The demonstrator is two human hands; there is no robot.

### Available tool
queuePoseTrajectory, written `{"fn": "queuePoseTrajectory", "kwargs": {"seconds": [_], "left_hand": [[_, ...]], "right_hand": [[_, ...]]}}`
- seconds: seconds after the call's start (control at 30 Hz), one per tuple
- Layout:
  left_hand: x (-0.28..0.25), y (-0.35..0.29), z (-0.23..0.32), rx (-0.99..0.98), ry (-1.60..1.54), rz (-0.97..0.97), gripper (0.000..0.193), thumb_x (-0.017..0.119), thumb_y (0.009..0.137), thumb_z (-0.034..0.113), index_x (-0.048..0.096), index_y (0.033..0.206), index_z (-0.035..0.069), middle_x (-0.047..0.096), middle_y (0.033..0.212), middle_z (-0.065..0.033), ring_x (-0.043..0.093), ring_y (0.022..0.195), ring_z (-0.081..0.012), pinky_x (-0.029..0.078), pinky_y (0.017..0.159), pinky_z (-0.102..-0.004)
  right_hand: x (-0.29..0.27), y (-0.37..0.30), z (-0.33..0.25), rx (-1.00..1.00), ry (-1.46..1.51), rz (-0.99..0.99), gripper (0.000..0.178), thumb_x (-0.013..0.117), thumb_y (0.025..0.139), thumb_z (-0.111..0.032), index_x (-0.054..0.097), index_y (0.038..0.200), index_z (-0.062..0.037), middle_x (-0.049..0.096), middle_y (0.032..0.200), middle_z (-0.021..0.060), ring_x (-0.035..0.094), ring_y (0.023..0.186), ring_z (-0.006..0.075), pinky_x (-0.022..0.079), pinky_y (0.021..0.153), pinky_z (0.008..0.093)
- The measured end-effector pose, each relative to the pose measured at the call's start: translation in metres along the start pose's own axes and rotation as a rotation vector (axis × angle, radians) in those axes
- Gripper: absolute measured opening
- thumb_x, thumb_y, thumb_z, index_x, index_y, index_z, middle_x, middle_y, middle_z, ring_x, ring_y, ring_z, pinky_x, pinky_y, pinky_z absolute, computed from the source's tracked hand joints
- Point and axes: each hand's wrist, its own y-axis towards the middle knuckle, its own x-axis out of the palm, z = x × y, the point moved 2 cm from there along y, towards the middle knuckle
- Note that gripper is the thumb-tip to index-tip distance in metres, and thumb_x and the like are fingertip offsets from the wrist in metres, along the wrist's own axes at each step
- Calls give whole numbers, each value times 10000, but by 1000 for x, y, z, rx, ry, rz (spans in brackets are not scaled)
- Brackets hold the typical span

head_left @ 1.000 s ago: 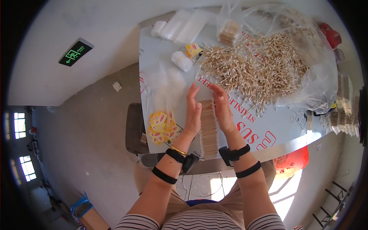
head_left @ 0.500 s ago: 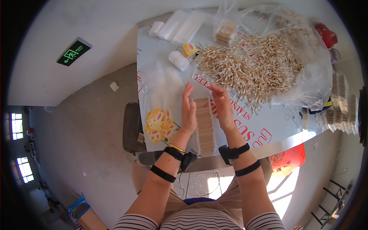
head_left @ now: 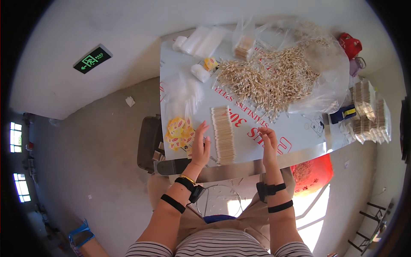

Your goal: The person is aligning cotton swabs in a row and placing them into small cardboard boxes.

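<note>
At two o'clock from the open, bare left hand (head_left: 200, 144) lies a straight column of white-tipped wooden swabs (head_left: 223, 136); at its three, the bare right hand (head_left: 269, 144), half-open, seemingly empty. Even palm pressure should align tips.

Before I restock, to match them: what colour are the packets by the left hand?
The packets are mainly yellow, with red marks; the head view shows them.

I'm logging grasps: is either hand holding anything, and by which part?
Nothing appears held: the left hand is open beside the row of cotton swabs, and the right hand is apart from it.
</note>
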Motion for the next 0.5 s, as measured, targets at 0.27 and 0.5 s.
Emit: {"fn": "queuePoseTrajectory", "kwargs": {"seconds": [0.27,0.5], "left_hand": [[4,38,-4,-183,130,-63,358,442,1040,33,531,1385,62,610,1389,-199,600,1263,-407,504,1046,-442],[13,42,-17,7,299,-23,448,500,909,-70,536,1340,47,624,1337,-190,585,1279,-385,502,1068,-466]], "right_hand": [[33,51,-51,-97,-666,-135,165,708,930,-85,710,1093,-57,681,1086,57,637,1046,178,490,932,298],[114,123,-71,-628,-1264,-358,194,804,788,-117,754,976,-125,637,1069,56,575,1118,309,490,962,454]]}}
